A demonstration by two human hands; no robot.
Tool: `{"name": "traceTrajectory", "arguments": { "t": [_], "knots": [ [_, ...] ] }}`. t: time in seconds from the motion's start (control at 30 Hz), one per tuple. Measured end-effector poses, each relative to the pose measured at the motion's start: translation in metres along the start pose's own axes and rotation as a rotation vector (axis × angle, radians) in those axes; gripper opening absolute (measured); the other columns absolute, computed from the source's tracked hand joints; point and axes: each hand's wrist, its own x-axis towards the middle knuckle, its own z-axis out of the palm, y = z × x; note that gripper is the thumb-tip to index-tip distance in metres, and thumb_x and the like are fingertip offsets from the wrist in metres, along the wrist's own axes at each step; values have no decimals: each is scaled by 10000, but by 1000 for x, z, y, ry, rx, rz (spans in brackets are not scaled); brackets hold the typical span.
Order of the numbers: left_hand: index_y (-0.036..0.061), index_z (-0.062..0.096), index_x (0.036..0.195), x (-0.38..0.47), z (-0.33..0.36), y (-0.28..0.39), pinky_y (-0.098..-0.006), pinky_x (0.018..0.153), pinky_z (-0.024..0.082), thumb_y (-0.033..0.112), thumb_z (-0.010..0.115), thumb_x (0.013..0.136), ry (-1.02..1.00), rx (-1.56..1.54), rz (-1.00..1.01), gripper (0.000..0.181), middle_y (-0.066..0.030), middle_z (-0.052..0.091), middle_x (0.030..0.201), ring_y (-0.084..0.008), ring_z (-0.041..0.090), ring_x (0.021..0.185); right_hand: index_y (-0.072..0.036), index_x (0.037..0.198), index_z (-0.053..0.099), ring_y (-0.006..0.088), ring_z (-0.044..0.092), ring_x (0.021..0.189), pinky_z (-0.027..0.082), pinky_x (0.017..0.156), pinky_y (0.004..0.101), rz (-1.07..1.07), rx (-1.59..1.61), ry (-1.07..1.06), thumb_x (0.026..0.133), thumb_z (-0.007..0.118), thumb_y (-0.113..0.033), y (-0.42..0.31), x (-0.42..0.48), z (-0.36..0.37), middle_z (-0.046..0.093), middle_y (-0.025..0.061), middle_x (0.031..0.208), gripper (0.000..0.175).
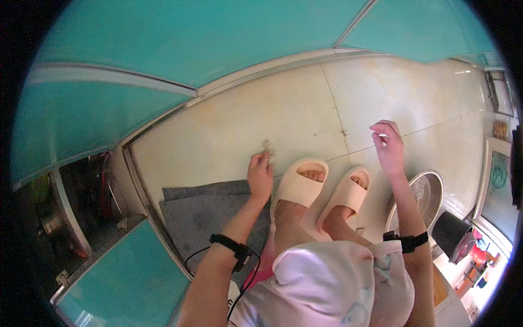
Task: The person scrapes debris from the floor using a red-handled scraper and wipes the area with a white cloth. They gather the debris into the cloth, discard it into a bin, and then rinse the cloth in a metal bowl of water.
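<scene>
My left hand (260, 175) reaches low over the floor, its fingertips closed on a small pale, knobbly piece (267, 146); blur hides what it is. Beside it are my slippers, the left slipper (300, 184) and the right slipper (347, 192), both cream and open-toed. My right hand (390, 149) hangs over the floor tiles (363, 102) beyond the right slipper. Its fingers are curled but apart from the thumb, with a bright gap between and no held thing visible.
Teal cabinet doors (229, 36) line the far side. An open cabinet compartment (81, 204) at left holds dark items. A grey mat (212, 216) lies beside my left foot. Near my right forearm are a metal basin (434, 184) and a black container (449, 231). Dark specks (344, 133) mark a tile joint.
</scene>
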Motion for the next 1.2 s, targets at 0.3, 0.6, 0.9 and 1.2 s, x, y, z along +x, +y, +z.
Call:
{"name": "traceTrajectory", "arguments": {
  "t": [0.3,0.6,0.9,1.2],
  "knots": [
    [70,560,1248,70,82,100,-405,837,491,-18,612,788,-184,3,179,471,-110,553,1060,-309,566,980,-79,916,652,172,628,857,556,660,262,60,39,-23,807,621,80,9,7,37,594,49,1005,195],
    [107,689,1101,95,55,91,-302,715,520,-3,605,818,-12,-417,118,315,-83,565,1002,-196,590,835,-68,913,652,162,619,868,536,648,258,72,37,-23,791,627,105,22,-10,30,590,53,1013,214],
    [52,699,1009,185,-103,-159,-278,697,493,37,629,818,711,346,-37,204,-64,609,945,-156,585,849,-75,911,650,168,621,860,527,661,263,151,54,-27,797,628,103,36,-10,32,602,51,1001,213],
    [47,675,889,216,-3,-53,-246,599,445,-19,604,803,730,-413,-33,129,-8,573,882,-109,556,749,-37,945,620,125,580,895,514,707,240,182,157,-12,844,596,98,41,5,40,583,47,1042,171]
  ]
}}
